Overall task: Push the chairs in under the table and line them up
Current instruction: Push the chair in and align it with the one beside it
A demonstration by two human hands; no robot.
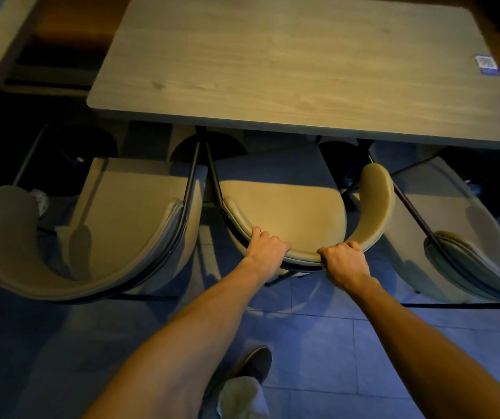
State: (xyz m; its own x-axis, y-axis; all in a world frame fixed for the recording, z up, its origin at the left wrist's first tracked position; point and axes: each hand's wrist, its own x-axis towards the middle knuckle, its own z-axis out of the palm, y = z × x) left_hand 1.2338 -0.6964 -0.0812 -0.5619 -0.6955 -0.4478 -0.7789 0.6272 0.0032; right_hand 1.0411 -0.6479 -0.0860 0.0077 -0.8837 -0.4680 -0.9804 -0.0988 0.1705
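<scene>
- left hand (268, 244) and right hand (345, 261) both clamped over the curved top edge of the middle chair (285, 207) backrest, fingers hooked over the rim, arms stretched forward
- middle chair sits straight ahead of the hands; only its front tucked under the table (288, 65) edge, looks partly in
- left chair (97, 225) beside the left hand, backrest nearer the person than the middle one, seat mostly clear of the table; looks not yet pushed in
- right chair (454, 237) beside the right hand, angled, seat also out from under the table
- judgement: early-to-mid task; middle chair needs a final push, both neighbours left, backs not in one line yet
</scene>
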